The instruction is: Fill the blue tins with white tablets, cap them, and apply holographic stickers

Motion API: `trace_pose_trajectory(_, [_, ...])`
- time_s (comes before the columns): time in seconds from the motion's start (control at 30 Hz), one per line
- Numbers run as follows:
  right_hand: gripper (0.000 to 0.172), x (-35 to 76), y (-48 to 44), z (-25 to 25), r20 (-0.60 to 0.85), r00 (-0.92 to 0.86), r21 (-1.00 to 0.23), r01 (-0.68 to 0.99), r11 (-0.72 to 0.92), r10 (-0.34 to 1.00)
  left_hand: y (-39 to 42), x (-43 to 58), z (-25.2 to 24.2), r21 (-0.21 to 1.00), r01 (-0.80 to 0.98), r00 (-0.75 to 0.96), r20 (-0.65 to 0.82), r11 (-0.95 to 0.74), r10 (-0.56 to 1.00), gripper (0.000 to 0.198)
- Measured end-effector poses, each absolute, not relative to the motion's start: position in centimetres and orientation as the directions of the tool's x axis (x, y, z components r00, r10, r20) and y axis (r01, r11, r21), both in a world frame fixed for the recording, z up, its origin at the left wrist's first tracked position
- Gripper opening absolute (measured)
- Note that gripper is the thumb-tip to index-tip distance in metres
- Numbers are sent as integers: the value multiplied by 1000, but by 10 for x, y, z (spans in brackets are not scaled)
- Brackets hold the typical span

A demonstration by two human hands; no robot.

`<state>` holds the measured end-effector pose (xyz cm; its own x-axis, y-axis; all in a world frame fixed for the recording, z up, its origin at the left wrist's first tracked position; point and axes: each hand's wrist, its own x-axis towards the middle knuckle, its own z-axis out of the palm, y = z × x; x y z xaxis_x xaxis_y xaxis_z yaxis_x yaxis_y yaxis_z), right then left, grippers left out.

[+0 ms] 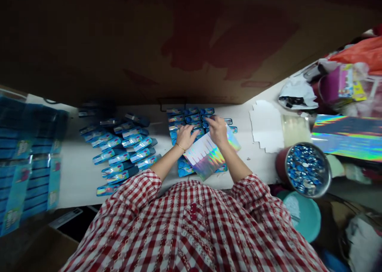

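My left hand (185, 137) rests on the blue packs, fingers apart, a thin bracelet at its wrist. Close by on the right, my right hand (218, 131) has its fingers drawn together over the packs; whatever is between them is too small to make out. A shiny rainbow sticker sheet (210, 162), partly white with strips along one side, lies slanted under my right hand and wrist. Rows of blue packs (191, 118) with round blue parts are laid out beneath and beyond both hands. The sheet covers some of them.
A large cardboard box (134, 45) looms along the back. More blue packs (119, 157) lie in stacked rows at left, beside blue cartons (24, 164). At right are white backing paper (267, 124), a metal bowl (326, 176) of small shiny blue pieces and a teal basin (313, 220).
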<state>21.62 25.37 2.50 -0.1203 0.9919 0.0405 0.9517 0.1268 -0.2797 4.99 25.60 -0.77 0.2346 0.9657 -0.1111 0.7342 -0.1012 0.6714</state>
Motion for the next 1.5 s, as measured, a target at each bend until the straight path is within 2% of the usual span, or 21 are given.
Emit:
trace_pose_trajectory(0.1, [39,276,250,21,87,-126,-306,941,147,988,259,91,-3,604,778,379,-232,-173,896,39])
trace_pose_trajectory(0.27, [35,315,256,-4,-62,-249,-124,963,240,967,266,134,-9,615,782,380,-344,-99,859,24])
trace_pose_trajectory(0.37, [36,321,254,-15,-68,-323,-68,946,318,944,264,141,-11,655,754,344,-326,-52,881,21])
trace_pose_trajectory(0.57, [31,336,242,-17,81,-415,-33,908,418,906,258,144,-13,678,735,322,-321,-21,891,18])
trace_pose_trajectory(0.77, [19,342,220,48,117,-457,-6,888,460,882,255,151,-21,609,788,311,-267,-90,912,20])
trace_pose_trajectory(0.87, [20,341,208,91,101,-435,-100,890,444,895,254,152,-25,617,778,315,-224,-116,922,21])
trace_pose_trajectory(1.03, [16,320,202,124,75,-346,-419,840,345,935,247,138,-23,750,657,257,-120,-82,959,27])
trace_pose_trajectory(1.13, [14,294,203,120,29,-284,-535,805,255,958,232,117,-13,921,390,159,-91,23,983,28])
trace_pose_trajectory(1.2, [14,274,204,112,-9,-282,-609,762,219,959,219,99,-4,979,142,122,-162,145,979,35])
trace_pose_trajectory(1.27, [15,254,205,101,-54,-294,-699,693,174,954,207,79,3,962,-38,139,-262,269,955,41])
trace_pose_trajectory(1.37, [17,227,205,82,-160,-308,-842,538,33,938,195,50,6,896,-192,159,-373,400,914,48])
trace_pose_trajectory(1.5, [20,195,205,55,-320,-279,-922,312,-230,905,185,14,-4,806,-353,63,-486,475,872,40])
